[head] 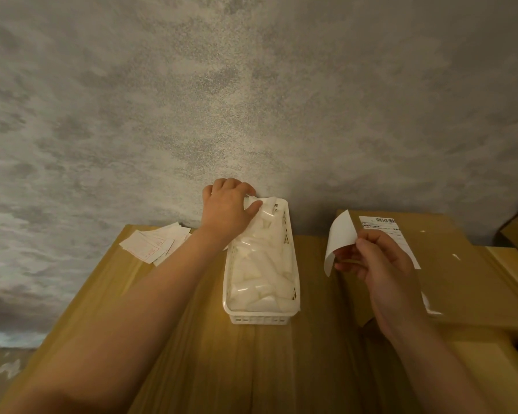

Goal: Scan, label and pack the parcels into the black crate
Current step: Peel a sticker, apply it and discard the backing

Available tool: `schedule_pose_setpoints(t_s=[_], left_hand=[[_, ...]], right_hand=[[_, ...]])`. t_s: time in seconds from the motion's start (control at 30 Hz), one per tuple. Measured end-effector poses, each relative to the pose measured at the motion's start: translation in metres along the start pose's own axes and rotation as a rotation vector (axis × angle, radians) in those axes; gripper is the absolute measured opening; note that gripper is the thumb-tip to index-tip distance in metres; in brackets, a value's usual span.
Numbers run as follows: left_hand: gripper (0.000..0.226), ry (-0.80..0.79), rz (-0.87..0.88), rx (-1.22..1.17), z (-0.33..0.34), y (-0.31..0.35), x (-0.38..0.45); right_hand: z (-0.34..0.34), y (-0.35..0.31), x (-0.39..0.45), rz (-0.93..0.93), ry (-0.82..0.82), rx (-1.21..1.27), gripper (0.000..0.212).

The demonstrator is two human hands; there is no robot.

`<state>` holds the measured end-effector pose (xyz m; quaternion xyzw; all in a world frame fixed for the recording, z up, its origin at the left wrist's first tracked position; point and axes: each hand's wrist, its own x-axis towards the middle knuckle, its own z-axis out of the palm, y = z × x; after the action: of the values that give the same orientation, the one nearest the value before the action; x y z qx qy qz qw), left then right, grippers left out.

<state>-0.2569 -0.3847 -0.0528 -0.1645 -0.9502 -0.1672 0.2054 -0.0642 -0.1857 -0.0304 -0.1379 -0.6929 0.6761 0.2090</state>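
- Nearest the camera, a person's two bare forearms reached forward over a run of brown cardboard cartons [251, 369] that served as the work surface.
- The right hand [377, 264] pinched a curled white label [340, 237] between thumb and fingertips, holding it upright in the air, clear of the cartons and to the right of the basket.
- Between the arms stood a white slotted basket [262, 319], its long axis running away from the person, filled with pale plastic-wrapped parcels [260, 270].
- At the basket's far end the left hand [226, 213] closed its thumb and fingers on the topmost parcel [265, 209], which was still over the basket.
- The parcel lay to the left of the label and farther away; joining the two would likely mean bringing that parcel back and rightward toward the waiting label, the left hand being the one already on it.
- To the right, a raised carton [449, 264] carried a printed shipping sheet [380, 227] with a barcode.
- To the far left, a loose pile of small paper slips [153, 242] lay by the grey wall [251, 100].
- No black crate was in view.
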Motion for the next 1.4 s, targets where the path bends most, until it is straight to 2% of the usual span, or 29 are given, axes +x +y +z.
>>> schedule_pose_setpoints(t_s=[0.1, 0.17, 0.27, 0.33, 0.4, 0.53, 0.63, 0.73, 0.83, 0.93, 1.0, 1.1, 1.2, 1.4], left_hand=[[0.029, 0.08, 0.039, -0.071, -0.012, 0.013, -0.01], [0.023, 0.075, 0.102, -0.166, -0.026, 0.03, -0.022], [0.008, -0.112, 0.122, -0.465, -0.05, 0.07, -0.048], [0.01, -0.292, 0.092, -0.648, -0.06, 0.099, -0.067], [0.013, -0.387, 0.084, -0.766, -0.064, 0.125, -0.084], [0.017, -0.409, 0.019, -0.997, -0.061, 0.168, -0.103], [0.019, -0.415, -0.055, -1.101, -0.051, 0.192, -0.11], [0.018, -0.438, -0.102, -1.155, -0.04, 0.211, -0.114], [0.019, -0.456, -0.166, -1.16, -0.035, 0.23, -0.116], [0.02, -0.486, -0.225, -1.138, -0.032, 0.248, -0.112], [0.018, -0.53, -0.217, -1.076, -0.029, 0.259, -0.108], [0.021, -0.618, -0.148, -0.963, -0.023, 0.276, -0.101], [0.023, -0.675, -0.109, -0.827, -0.014, 0.289, -0.095], [0.03, -0.615, -0.06, -0.491, 0.011, 0.303, -0.094]], right_hand=[[-0.006, -0.002, -0.004, -0.036, -0.008, -0.017, 0.026], [-0.012, -0.003, -0.008, -0.079, -0.021, -0.041, 0.021], [-0.021, -0.006, -0.013, -0.193, -0.03, -0.134, 0.02], [-0.03, -0.009, -0.015, -0.263, -0.033, -0.19, 0.02], [-0.041, -0.013, -0.018, -0.293, -0.044, -0.199, 0.016], [-0.07, -0.015, -0.023, -0.389, -0.116, -0.329, 0.009], [-0.094, -0.012, -0.022, -0.502, -0.199, -0.53, 0.017], [-0.116, -0.01, -0.018, -0.534, -0.259, -0.605, 0.015], [-0.142, -0.009, -0.016, -0.502, -0.262, -0.559, 0.019], [-0.174, -0.011, -0.008, -0.368, -0.095, -0.472, 0.027], [-0.194, -0.008, 0.005, -0.283, -0.014, -0.557, 0.031], [-0.216, -0.005, 0.02, -0.169, -0.054, -0.573, 0.041], [-0.235, -0.002, 0.026, -0.147, -0.127, -0.614, 0.026], [-0.261, 0.016, 0.034, -0.095, -0.192, -0.754, 0.023]])
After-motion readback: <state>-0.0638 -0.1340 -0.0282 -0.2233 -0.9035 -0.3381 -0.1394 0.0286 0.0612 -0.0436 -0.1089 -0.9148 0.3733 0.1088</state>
